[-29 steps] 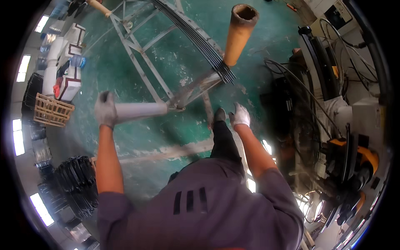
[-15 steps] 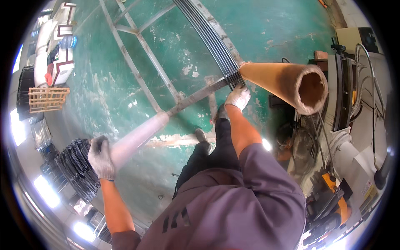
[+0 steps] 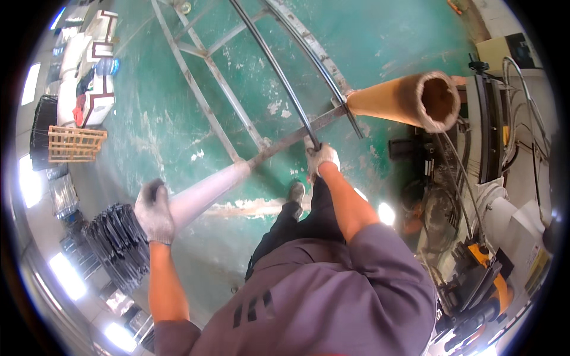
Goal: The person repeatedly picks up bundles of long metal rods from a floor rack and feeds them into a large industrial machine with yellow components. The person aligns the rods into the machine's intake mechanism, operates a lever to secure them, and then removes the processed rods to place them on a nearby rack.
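Observation:
My right hand, in a pale work glove, is closed round the near end of long, thin dark metal tubes, which run up and away to the left. Several similar tubes lie to the right across the grey metal frame, their near ends jutting past its crossbar. My left hand, also gloved, has bent fingers at the top end of a white-wrapped post, covering that end. The finger undersides are hidden. A thick brown-covered post with a hollow open end rises at the crossbar's right end.
Black folded pieces hang in a thick stack beside my left hand. A machine with cables stands at the right. A slatted wooden crate and white packages are at the far left. The green floor is worn.
My right hand has moved left and slightly nearer, drawing some tubes away from the row at the frame's right side. My left hand stays at the white post while the view shifts a little.

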Demonstrator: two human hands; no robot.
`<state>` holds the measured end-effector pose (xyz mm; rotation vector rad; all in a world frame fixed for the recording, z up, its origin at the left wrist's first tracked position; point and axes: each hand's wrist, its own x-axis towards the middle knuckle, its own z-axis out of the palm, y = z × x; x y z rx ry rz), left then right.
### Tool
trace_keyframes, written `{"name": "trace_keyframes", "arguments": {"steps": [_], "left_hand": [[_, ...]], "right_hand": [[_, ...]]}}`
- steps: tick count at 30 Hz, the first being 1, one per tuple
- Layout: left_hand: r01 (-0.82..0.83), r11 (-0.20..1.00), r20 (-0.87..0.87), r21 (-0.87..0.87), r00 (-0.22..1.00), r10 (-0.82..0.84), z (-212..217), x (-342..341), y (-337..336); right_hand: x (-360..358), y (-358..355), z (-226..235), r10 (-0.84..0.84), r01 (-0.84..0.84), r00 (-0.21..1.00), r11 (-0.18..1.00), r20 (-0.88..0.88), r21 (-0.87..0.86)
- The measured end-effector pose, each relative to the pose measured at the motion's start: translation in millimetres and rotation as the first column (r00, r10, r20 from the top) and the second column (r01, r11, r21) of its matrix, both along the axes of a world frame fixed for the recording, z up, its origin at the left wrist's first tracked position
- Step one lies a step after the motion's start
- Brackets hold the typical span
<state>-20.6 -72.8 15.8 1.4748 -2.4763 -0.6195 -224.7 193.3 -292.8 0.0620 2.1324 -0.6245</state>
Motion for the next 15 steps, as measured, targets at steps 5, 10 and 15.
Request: {"name": "trace_keyframes", "arguments": {"steps": [5, 10, 15], "left_hand": [[0.621, 0.614, 0.136, -0.488, 0.749, -0.649, 6.7, -27.9, 40.2], [0.639, 0.712, -0.397, -0.292, 0.596, -0.698, -21.8, -24.3, 87.1], [0.421, 0.29, -0.438, 0.86, 0.899, -0.005, -144.9, -14.4, 160.3]], "right_hand": [[70.4, 80.8, 42.1, -0.032, 0.031, 0.997, 0.999, -0.076, -0.016], [196.3, 202.2, 95.8, -0.13, 0.133, 0.991, 0.984, -0.035, 0.116], [335.1, 294.3, 146.4, -0.478, 0.479, 0.871, 0.878, -0.111, -0.014]]}}
